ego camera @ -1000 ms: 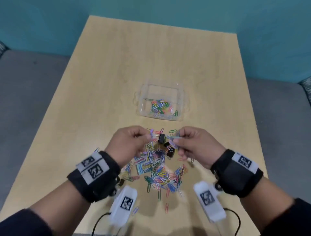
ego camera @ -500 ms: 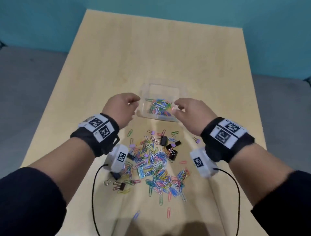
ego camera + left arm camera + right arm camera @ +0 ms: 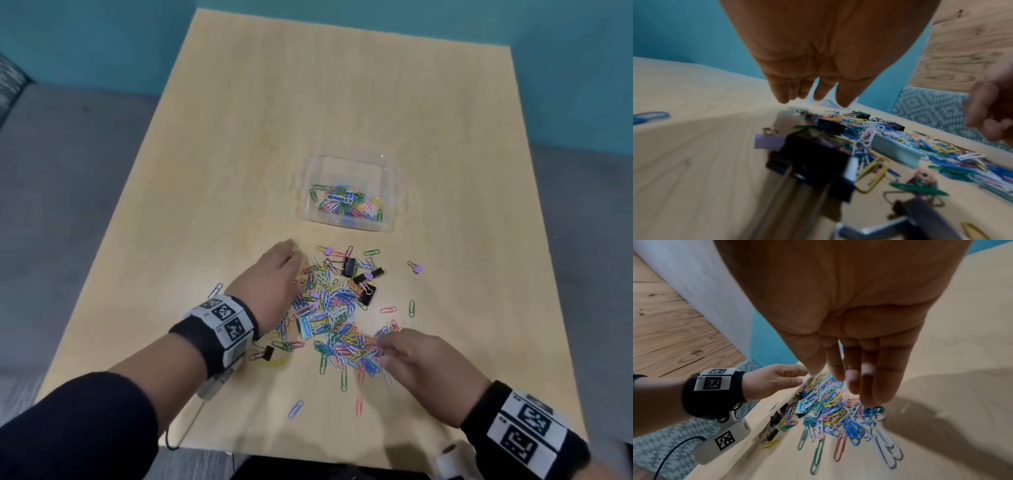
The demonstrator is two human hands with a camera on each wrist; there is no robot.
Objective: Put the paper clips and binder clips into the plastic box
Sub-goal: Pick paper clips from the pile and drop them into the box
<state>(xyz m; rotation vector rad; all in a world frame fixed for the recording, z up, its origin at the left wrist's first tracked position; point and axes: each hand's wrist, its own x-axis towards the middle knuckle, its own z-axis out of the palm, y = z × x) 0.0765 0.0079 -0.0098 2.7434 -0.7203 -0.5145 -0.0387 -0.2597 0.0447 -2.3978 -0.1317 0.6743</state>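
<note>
A clear plastic box (image 3: pixel 346 169) sits mid-table with coloured paper clips in its near half. In front of it lies a loose pile of paper clips (image 3: pixel 337 318) with black binder clips (image 3: pixel 367 295) at its far side and a small purple binder clip (image 3: pixel 416 268) off to the right. My left hand (image 3: pixel 275 279) is at the pile's left edge, fingers pointing down, nothing in them (image 3: pixel 813 95). My right hand (image 3: pixel 399 347) hovers over the pile's near right corner, its fingers (image 3: pixel 859 382) straight and empty above the clips.
The wooden table (image 3: pixel 308 102) has grey floor on both sides and a teal wall behind. A black binder clip (image 3: pixel 266 353) lies by my left wrist. Stray paper clips (image 3: pixel 296 407) lie near the front edge, and a blue one (image 3: pixel 215 290) lies left of the wrist.
Both hands went from pinching clips at the pile to the box, then came back down to the pile without them. The left is now at its left edge, the right at its near right.
</note>
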